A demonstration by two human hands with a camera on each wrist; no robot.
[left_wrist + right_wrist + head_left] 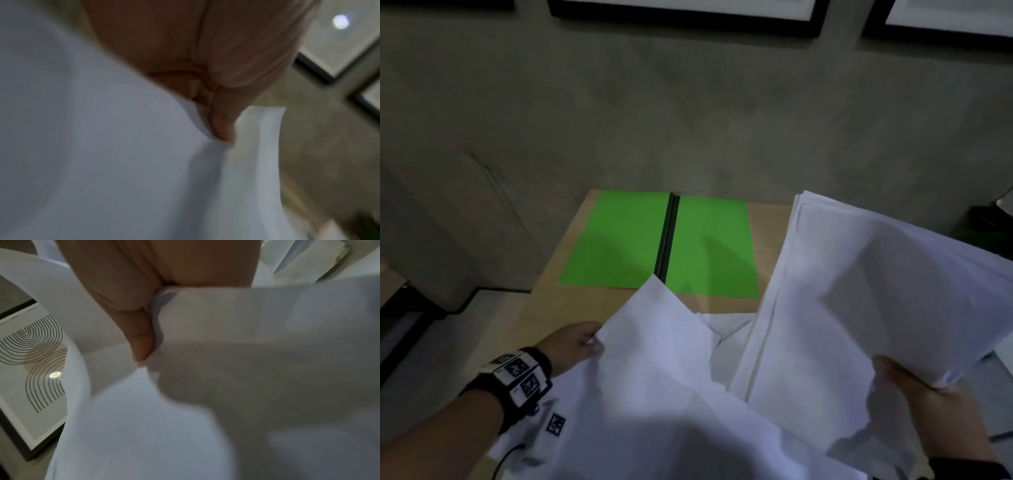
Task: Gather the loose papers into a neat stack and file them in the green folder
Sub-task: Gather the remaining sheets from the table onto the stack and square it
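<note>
The left hand (571, 342) pinches loose white paper sheets (654, 370); the right hand (928, 394) grips a thicker white paper bundle (859, 291). The flat green folder (619, 240) lies open on the wooden table (767, 222), its near edge partly overlapped.

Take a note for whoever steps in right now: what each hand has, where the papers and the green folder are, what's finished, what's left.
Left hand: its grip pinches the edge of the loose sheets in front.
Right hand: holds the thicker bundle of papers, lifted and tilted.
Green folder: open flat on the wooden table, nothing in it; one sheet's corner overlaps its near edge.
Done: part of the papers gathered in the right hand.
Left: merge both lots, square the edges, lay them in the folder, close it.
</note>
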